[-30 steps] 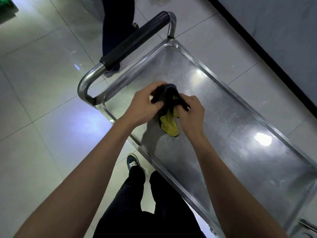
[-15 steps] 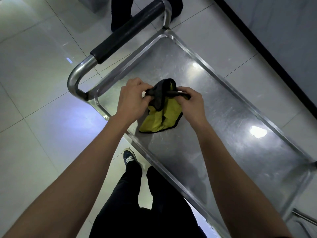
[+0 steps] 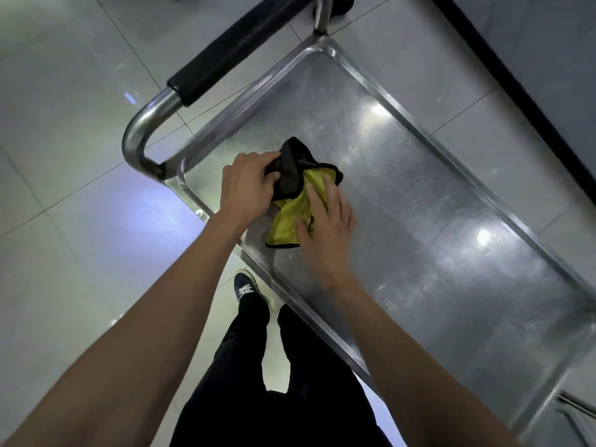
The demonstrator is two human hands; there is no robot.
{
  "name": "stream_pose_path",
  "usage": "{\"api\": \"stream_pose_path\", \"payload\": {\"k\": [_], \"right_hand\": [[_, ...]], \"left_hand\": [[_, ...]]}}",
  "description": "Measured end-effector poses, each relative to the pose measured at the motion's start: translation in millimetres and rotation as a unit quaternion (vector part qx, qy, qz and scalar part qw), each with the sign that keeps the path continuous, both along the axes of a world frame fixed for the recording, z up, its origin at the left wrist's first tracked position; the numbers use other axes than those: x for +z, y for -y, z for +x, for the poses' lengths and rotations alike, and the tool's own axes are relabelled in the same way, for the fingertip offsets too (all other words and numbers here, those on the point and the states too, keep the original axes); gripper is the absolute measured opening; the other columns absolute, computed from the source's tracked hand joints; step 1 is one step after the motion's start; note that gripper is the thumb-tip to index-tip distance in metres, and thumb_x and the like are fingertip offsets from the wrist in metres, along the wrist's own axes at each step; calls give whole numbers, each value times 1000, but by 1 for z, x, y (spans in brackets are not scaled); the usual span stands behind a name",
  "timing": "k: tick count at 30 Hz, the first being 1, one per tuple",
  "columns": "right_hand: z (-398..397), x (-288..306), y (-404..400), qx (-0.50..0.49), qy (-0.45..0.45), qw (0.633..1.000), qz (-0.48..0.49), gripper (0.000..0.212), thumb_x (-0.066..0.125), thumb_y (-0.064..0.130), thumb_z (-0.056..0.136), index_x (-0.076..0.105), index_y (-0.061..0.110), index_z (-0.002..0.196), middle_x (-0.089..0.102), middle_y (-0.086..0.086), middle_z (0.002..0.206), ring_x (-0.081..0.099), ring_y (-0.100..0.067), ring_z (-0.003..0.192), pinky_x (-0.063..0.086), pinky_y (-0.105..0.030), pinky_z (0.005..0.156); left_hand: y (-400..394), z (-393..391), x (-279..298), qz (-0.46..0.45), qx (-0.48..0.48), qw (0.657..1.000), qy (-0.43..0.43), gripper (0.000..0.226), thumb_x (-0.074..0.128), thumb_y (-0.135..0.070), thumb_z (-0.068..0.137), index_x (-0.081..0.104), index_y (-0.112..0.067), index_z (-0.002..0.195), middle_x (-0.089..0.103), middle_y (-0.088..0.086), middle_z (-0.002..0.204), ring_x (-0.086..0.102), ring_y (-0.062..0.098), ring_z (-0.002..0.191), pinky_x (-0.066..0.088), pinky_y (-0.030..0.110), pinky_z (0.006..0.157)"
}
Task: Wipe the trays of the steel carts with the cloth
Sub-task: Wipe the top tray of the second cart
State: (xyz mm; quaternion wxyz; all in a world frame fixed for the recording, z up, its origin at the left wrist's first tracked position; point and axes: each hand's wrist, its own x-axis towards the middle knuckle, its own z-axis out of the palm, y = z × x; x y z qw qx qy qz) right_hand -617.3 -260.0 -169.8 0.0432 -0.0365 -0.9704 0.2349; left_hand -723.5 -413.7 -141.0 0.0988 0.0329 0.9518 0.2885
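Both hands were on the cloth (image 3: 292,201) in the head view: the left hand (image 3: 246,182) gripped its bunched black part, while the right hand (image 3: 325,217) lay with fingers spread flat on the yellow side. It sat on the cart's top tray (image 3: 451,201), near the handle (image 3: 232,50) end. Spreading it flat first would likely help. Only the raised rim looked likely to check a stroke; tiled floor (image 3: 64,156) surrounded the cart.

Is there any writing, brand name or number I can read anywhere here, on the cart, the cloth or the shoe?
None can be read.
Cart tray: bare scratched steel, no label.
Cloth: yellow with black edging, no tag visible.
Handle grip: plain black.
Shoe: white marks, not legible as text.
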Motion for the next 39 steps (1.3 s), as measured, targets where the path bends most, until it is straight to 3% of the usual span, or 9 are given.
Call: {"api": "stream_pose_path", "payload": {"k": [4, 6, 8, 11, 15, 20, 26, 32, 39], "right_hand": [[3, -6, 2, 6, 46, 999, 14, 61, 61, 38, 93, 42, 23, 149, 28, -4, 162, 25, -26, 146, 20, -43, 115], [-4, -8, -2, 38, 58, 997, 47, 65, 62, 35, 92, 37, 23, 151, 24, -4, 164, 21, -25, 149, 20, -44, 116], [-12, -10, -5, 71, 49, 993, 86, 66, 60, 32, 93, 34, 21, 153, 21, -5, 165, 18, -25, 151, 21, -46, 117], [-23, -12, -6, 100, 26, 985, 136, 65, 53, 25, 95, 31, 16, 155, 20, -8, 165, 15, -26, 153, 16, -49, 122], [-30, -16, -2, 144, -9, 977, 157, 60, 49, 19, 97, 33, 8, 154, 26, -10, 163, 18, -29, 152, 19, -49, 122], [-33, -22, 5, 170, -25, 980, 104, 65, 54, 49, 97, 39, 16, 150, 36, -7, 158, 19, -30, 152, 20, -51, 121], [-62, -37, 11, 236, -33, 958, 159, 60, 47, 58, 96, 36, 27, 146, 18, -6, 165, 8, -31, 154, 14, -62, 119], [-81, -42, 35, 255, -5, 949, 187, 53, 41, 61, 98, 44, 28, 139, 18, -6, 166, 6, -33, 154, 13, -68, 115], [-89, -41, 78, 284, -55, 947, 139, 50, 45, 56, 97, 60, 23, 131, 38, -7, 158, 23, -35, 150, 20, -66, 112]], "left_hand": [[8, 1, -3, 29, 53, 997, 46, 33, 61, -20, 90, 67, -27, 122, 71, 2, 104, 59, 33, 103, 49, 49, 89], [12, 3, -5, -10, 44, 998, 34, 42, 63, -22, 90, 59, -26, 132, 65, 7, 117, 54, 35, 114, 47, 50, 93], [13, 7, -6, -36, -6, 999, -12, 61, 66, -21, 89, 46, -24, 146, 53, 9, 139, 45, 34, 127, 43, 50, 100], [11, 10, -9, -83, -105, 990, -38, 57, 59, -29, 92, 47, -29, 147, 49, 3, 147, 40, 28, 134, 36, 48, 100], [15, 16, -18, -103, -102, 989, 8, 47, 50, -37, 98, 51, -32, 144, 52, -6, 148, 38, 22, 134, 30, 45, 97], [25, 16, -17, -70, -82, 994, -16, 45, 53, -29, 93, 56, -31, 138, 58, -10, 140, 41, 18, 131, 29, 41, 97], [60, 48, -14, -130, 6, 989, -71, 31, 56, -24, 94, 64, -23, 124, 60, -2, 132, 46, 24, 128, 35, 48, 97], [87, 66, -18, -196, 66, 977, -44, 25, 60, -27, 92, 64, -22, 116, 54, 0, 136, 39, 25, 134, 32, 48, 98], [113, 72, -33, -96, 94, 991, -22, 25, 66, -27, 88, 66, -16, 110, 57, 2, 131, 54, 25, 119, 41, 40, 93]]}}
